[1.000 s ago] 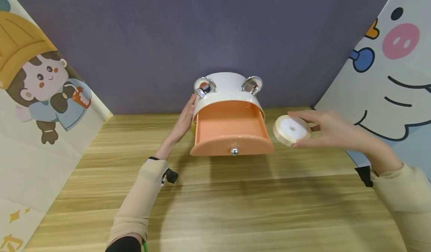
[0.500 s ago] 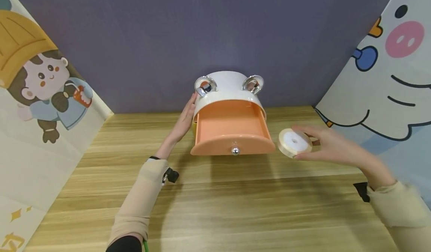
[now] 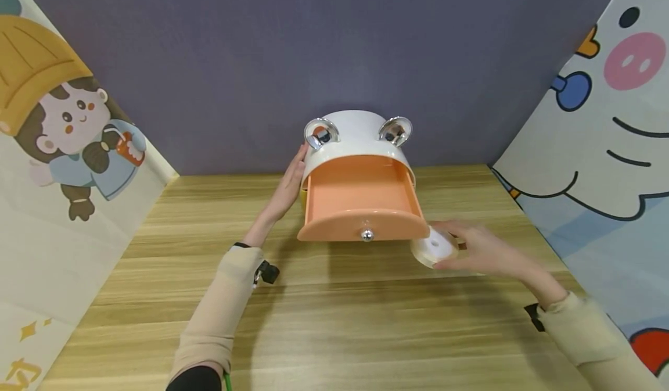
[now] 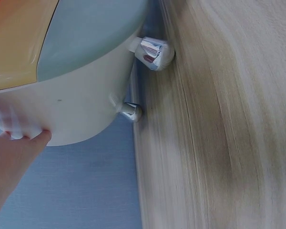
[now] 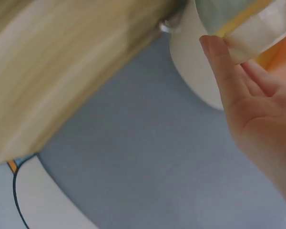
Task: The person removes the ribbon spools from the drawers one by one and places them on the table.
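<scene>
We have our left hand (image 3: pixel 284 190) laid flat, fingers straight, against the side of the white drawer box (image 3: pixel 355 141), steadying it, while our right hand (image 3: pixel 483 251) pinches a cream ribbon spool (image 3: pixel 434 248) between thumb and fingertips. The spool sits low over the wooden table (image 3: pixel 334 321), just beside the right corner of the orange drawer (image 3: pixel 360 196), which is pulled out and shows nothing inside from the head view. We judge that we are in the carrying step, with the spool brought up to the drawer but not yet over it. The next move would seem to call for lifting the spool above the drawer's curved front (image 3: pixel 363 228), past the small silver knob (image 3: pixel 367 235), and setting it flat on the orange floor, with the left hand bracing the box so it does not slide back. The table is pale wood grain with long streaks. Behind the box stands a plain purple-grey wall (image 3: pixel 334 48); a cartoon girl panel (image 3: pixel 68 135) closes the left side and a cartoon pig panel (image 3: pixel 601 118) the right.
</scene>
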A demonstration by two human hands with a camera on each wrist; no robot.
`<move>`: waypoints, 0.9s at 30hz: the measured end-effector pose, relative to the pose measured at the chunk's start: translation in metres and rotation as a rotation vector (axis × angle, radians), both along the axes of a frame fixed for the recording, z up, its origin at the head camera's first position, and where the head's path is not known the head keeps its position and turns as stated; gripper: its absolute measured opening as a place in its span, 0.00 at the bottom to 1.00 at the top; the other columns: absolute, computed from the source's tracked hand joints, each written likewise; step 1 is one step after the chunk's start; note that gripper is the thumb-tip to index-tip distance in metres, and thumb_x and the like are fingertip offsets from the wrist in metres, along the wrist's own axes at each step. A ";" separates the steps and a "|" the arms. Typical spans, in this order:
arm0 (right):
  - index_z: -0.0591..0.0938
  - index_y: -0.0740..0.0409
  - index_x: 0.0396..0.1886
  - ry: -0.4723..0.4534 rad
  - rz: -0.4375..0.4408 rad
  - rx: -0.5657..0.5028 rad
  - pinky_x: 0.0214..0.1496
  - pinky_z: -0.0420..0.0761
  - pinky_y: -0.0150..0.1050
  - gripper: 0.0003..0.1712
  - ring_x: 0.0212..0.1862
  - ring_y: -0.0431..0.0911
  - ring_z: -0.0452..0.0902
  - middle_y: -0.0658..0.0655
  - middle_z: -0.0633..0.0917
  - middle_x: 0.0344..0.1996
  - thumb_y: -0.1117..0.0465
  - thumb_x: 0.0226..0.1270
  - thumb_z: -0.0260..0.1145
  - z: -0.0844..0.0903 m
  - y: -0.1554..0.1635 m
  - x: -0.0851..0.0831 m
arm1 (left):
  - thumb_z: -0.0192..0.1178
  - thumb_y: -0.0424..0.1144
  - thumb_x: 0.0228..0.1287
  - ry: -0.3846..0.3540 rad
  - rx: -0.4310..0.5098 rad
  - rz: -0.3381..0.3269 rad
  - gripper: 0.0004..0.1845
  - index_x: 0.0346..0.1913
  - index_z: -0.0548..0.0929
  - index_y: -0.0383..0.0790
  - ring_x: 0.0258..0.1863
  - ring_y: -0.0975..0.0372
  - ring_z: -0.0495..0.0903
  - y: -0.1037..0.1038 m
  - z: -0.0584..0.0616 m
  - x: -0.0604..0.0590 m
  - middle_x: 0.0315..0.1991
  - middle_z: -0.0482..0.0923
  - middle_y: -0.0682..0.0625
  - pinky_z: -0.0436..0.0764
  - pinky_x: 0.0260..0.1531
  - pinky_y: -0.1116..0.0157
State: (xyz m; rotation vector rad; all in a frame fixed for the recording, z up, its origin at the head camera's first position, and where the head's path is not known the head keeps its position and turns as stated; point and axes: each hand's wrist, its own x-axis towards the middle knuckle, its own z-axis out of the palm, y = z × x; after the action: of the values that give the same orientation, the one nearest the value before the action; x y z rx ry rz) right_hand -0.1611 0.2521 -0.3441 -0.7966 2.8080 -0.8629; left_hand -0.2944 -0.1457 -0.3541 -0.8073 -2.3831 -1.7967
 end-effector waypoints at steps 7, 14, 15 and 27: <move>0.77 0.59 0.63 0.060 0.032 0.022 0.48 0.83 0.42 0.42 0.53 0.49 0.81 0.55 0.85 0.54 0.42 0.53 0.77 -0.022 -0.023 0.000 | 0.29 0.41 0.82 0.001 0.006 0.002 0.29 0.81 0.43 0.43 0.82 0.52 0.33 0.000 0.000 0.000 0.82 0.33 0.47 0.36 0.79 0.44; 0.70 0.60 0.70 0.046 0.090 -0.058 0.53 0.84 0.42 0.49 0.57 0.50 0.80 0.57 0.82 0.59 0.43 0.53 0.78 -0.036 -0.044 -0.001 | 0.29 0.41 0.82 -0.002 0.002 -0.001 0.29 0.81 0.44 0.44 0.82 0.53 0.33 0.001 0.002 0.000 0.82 0.34 0.47 0.36 0.79 0.45; 0.70 0.59 0.70 0.056 0.096 -0.056 0.53 0.84 0.42 0.49 0.57 0.50 0.80 0.58 0.81 0.60 0.43 0.53 0.78 -0.038 -0.046 -0.001 | 0.29 0.41 0.82 -0.004 0.002 -0.002 0.29 0.81 0.44 0.45 0.82 0.53 0.33 0.001 0.002 0.000 0.82 0.34 0.47 0.36 0.79 0.45; 0.72 0.60 0.69 0.009 0.167 -0.011 0.60 0.79 0.50 0.48 0.62 0.51 0.77 0.58 0.80 0.63 0.42 0.53 0.77 -0.054 -0.089 0.005 | 0.29 0.41 0.82 -0.006 0.014 0.002 0.28 0.81 0.44 0.45 0.82 0.54 0.33 0.001 0.001 -0.002 0.82 0.34 0.46 0.37 0.79 0.46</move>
State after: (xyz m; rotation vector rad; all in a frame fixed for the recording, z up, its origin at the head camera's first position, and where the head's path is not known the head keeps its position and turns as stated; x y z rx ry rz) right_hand -0.1557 0.1633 -0.3981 -1.0208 2.6984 -0.8503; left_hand -0.2960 -0.1451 -0.3532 -0.7987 -2.3715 -1.8156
